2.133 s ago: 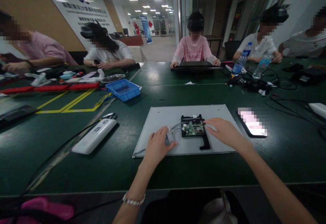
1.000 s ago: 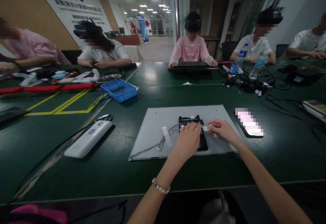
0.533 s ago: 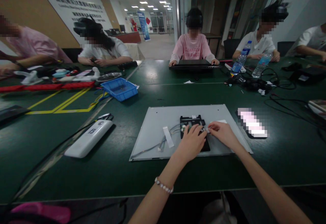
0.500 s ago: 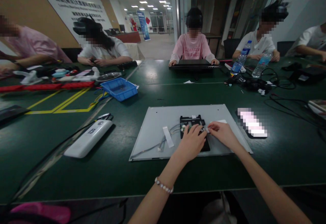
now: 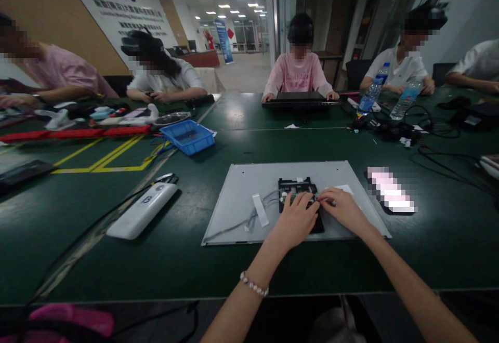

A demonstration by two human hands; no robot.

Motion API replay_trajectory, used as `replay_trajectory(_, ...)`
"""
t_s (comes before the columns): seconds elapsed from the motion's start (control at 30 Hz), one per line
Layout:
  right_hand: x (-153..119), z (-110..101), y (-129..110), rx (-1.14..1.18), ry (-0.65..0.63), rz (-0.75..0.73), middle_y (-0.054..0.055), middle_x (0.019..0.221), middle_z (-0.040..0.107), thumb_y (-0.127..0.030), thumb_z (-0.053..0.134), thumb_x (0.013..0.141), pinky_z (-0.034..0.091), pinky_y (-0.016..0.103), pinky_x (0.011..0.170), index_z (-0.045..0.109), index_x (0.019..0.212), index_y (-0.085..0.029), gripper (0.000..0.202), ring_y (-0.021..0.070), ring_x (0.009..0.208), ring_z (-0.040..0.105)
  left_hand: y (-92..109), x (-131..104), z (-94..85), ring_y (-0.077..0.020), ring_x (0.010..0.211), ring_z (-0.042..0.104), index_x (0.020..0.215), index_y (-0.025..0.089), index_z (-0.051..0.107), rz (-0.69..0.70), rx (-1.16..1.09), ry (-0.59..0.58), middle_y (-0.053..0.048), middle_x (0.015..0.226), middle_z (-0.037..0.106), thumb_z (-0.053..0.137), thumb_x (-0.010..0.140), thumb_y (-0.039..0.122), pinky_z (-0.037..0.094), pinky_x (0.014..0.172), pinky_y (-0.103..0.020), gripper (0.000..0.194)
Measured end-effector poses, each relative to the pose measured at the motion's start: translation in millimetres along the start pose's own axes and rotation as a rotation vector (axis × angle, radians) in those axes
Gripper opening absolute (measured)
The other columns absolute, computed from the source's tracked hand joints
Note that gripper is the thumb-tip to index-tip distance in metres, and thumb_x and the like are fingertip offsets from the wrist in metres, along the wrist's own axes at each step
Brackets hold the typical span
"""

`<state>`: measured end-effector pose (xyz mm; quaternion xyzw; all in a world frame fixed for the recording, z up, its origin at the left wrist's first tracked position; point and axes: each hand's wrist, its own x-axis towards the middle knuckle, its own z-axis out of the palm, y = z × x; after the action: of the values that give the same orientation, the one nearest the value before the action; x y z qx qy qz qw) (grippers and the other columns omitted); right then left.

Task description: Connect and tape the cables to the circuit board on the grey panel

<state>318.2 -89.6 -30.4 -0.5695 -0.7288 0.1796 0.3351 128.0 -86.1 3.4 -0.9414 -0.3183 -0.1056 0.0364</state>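
Observation:
A flat grey-white panel (image 5: 234, 192) lies on the green table, with a black plastic bracket (image 5: 320, 225) on its middle. Within the bracket a small green circuit board (image 5: 287, 197) shows in part. My left hand (image 5: 294, 222) lies over bracket and board, fingers stretched out and holding nothing visible. At the bracket's right edge my right hand (image 5: 345, 210) is closed in a pinch; what sits between its fingertips is too small to name. Thin grey cables (image 5: 230, 229) run from the board to the left across the panel, passing a white strip (image 5: 260, 210).
A phone (image 5: 392, 191) lies right of the panel. On the left are a white power bank (image 5: 143, 210) with a cable and a blue tray (image 5: 189, 137). Bottles (image 5: 374, 91) and tangled black cables (image 5: 390, 127) are at the back right. Several people sit around the table.
The view has shifted slightly, so everything appears a little further right. My right fingertips have turned a little at the bracket's edge; my left hand stays on the board.

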Motion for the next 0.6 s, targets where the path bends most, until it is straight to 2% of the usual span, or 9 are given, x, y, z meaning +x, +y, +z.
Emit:
replay_trajectory(0.17, -1.1, -6.7, 0.0, 0.069, 0.081, 0.047, 0.005, 0.098, 0.066, -0.021, 0.050, 0.080, 0.049, 0.030, 0.069, 0.068, 0.084, -0.021, 0.019, 0.0164, 0.077, 0.061, -1.1, -1.8, -8.5, -0.0233, 0.127, 0.035, 0.126, 0.024, 0.042, -0.052, -0.032, 0.040, -0.007, 0.135, 0.042, 0.041, 0.092, 0.027, 0.025, 0.106, -0.047, 0.034)
replay_trajectory(0.27, -2.0, -9.7, 1.9, 0.082, 0.117, 0.075, 0.005, 0.097, 0.067, -0.024, 0.050, 0.079, 0.048, 0.029, 0.067, 0.068, 0.085, -0.021, 0.019, 0.0166, 0.074, 0.060, -13.6, -5.4, -18.6, -0.0226, 0.121, 0.041, 0.122, 0.024, 0.046, -0.120, -0.107, 0.085, -0.007, 0.129, 0.047, 0.040, 0.092, 0.023, 0.030, 0.103, -0.044, 0.031)
replay_trajectory(0.37, -3.3, -10.8, 4.7, 0.062, 0.121, 0.084, 0.005, 0.095, 0.067, -0.025, 0.050, 0.080, 0.047, 0.030, 0.068, 0.068, 0.087, -0.021, 0.019, 0.0164, 0.073, 0.060, -39.2, -12.9, -26.2, -0.0224, 0.111, 0.049, 0.121, 0.022, 0.047, -0.275, -0.167, 0.156, -0.008, 0.122, 0.051, 0.040, 0.091, 0.022, 0.040, 0.094, -0.041, 0.031)
replay_trajectory(0.47, -4.6, -11.2, 5.3, 0.023, 0.120, 0.084, 0.005, 0.093, 0.067, -0.025, 0.050, 0.081, 0.046, 0.030, 0.070, 0.067, 0.087, -0.021, 0.019, 0.0162, 0.072, 0.060, -72.7, -25.5, -26.2, -0.0231, 0.105, 0.052, 0.122, 0.018, 0.047, -0.444, -0.201, 0.209, -0.010, 0.116, 0.053, 0.047, 0.086, 0.021, 0.042, 0.092, -0.040, 0.036)
replay_trajectory(0.6, -5.2, -11.9, 4.9, -0.022, 0.100, 0.077, 0.005, 0.093, 0.067, -0.024, 0.050, 0.081, 0.045, 0.031, 0.074, 0.067, 0.087, -0.020, 0.019, 0.0170, 0.074, 0.060, -109.3, -44.7, -17.5, -0.0240, 0.103, 0.055, 0.121, 0.016, 0.048, -0.568, -0.275, 0.127, -0.011, 0.113, 0.053, 0.055, 0.081, 0.025, 0.042, 0.092, -0.039, 0.042)
